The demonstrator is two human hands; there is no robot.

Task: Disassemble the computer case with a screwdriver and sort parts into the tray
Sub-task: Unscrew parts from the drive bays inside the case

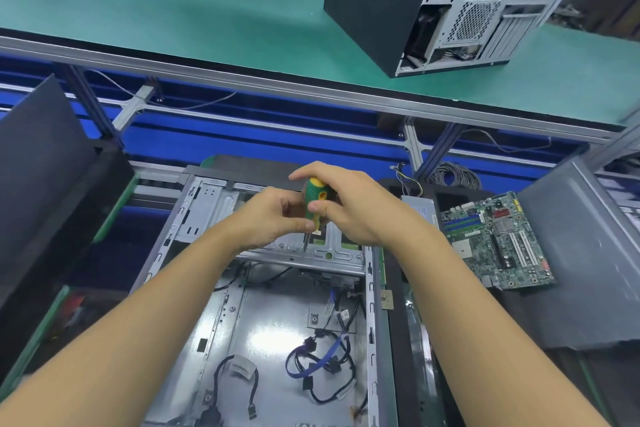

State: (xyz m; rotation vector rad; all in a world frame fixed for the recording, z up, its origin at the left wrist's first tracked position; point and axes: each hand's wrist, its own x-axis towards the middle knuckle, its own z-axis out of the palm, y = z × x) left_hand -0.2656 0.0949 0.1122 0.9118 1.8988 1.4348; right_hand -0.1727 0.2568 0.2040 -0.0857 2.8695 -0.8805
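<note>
Screwdriver (314,199) upright on case (221,204): right hand (356,206) wraps handle to turn; left hand (268,220), at 9 o'clock, pinches collar to steady

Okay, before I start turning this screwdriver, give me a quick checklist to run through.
1. Grip: ok. The right hand grips the screwdriver handle and the left hand pinches it lower down.
2. Tip in a screw head: cannot tell. The tip meets the drive cage, but no screw head can be made out.
3. Cables away from the tip: ok. They lie loose on the case floor, nearer you.
4. Motherboard out: ok. It lies to the right of the case.
5. Tray ready for the screw: cannot tell. None is plainly in view.
</note>
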